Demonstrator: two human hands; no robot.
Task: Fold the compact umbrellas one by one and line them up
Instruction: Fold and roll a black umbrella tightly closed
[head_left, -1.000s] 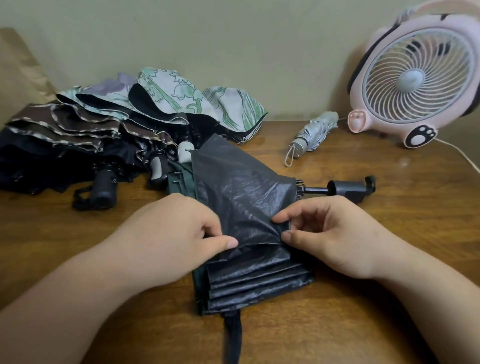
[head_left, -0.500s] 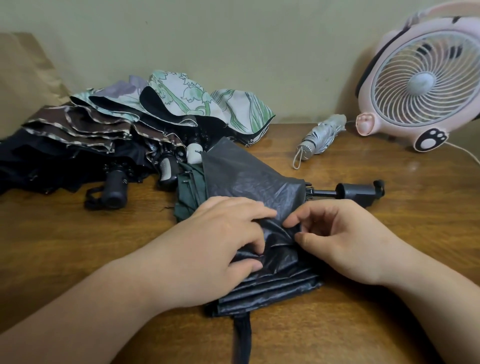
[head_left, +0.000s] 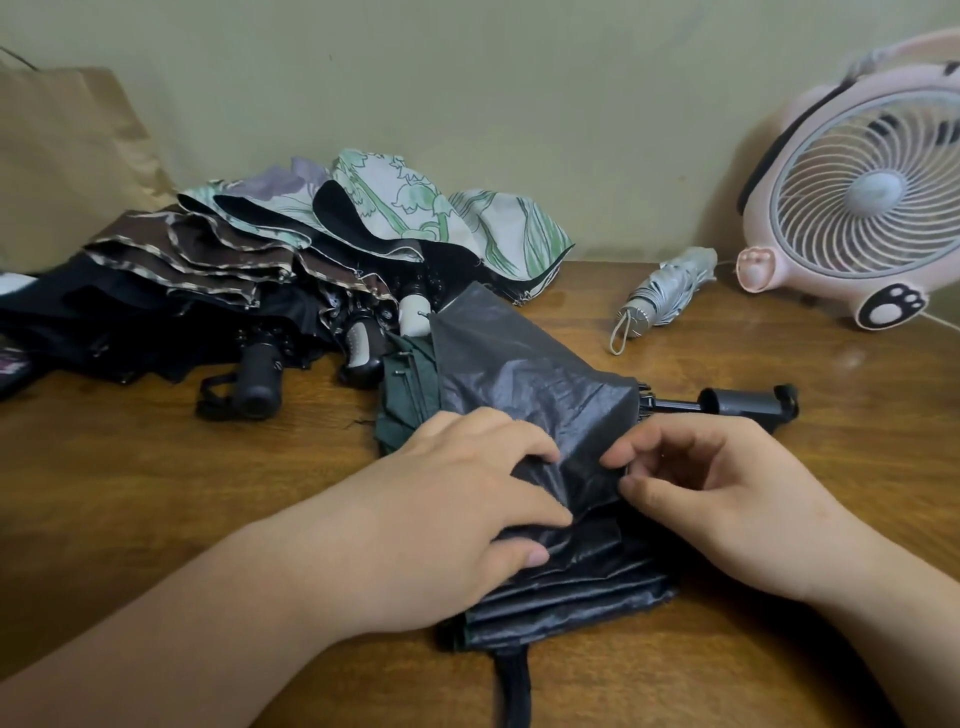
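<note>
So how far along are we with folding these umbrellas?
Done: one silver umbrella lies rolled near the fan. In hand: the left hand presses and the right hand pinches the dark grey umbrella, pleats partly gathered, handle sticking out. Left: the pile of unfolded umbrellas at the back left, then lining up.

Body in view: 2 forearms + 2 hands, both bare. Left hand (head_left: 447, 514) enters from lower left of frame, forearm running to bottom-left corner. Right hand (head_left: 727, 499) enters from lower right, forearm running to bottom-right corner. No sleeves, cuffs, gloves visible within frame. No rings, watch, bands or wrist markings seen. Nails short, unpainted, approx. flush w/ fingertips; left thumbnail visible mid-frame. Rest of body out of frame
</note>
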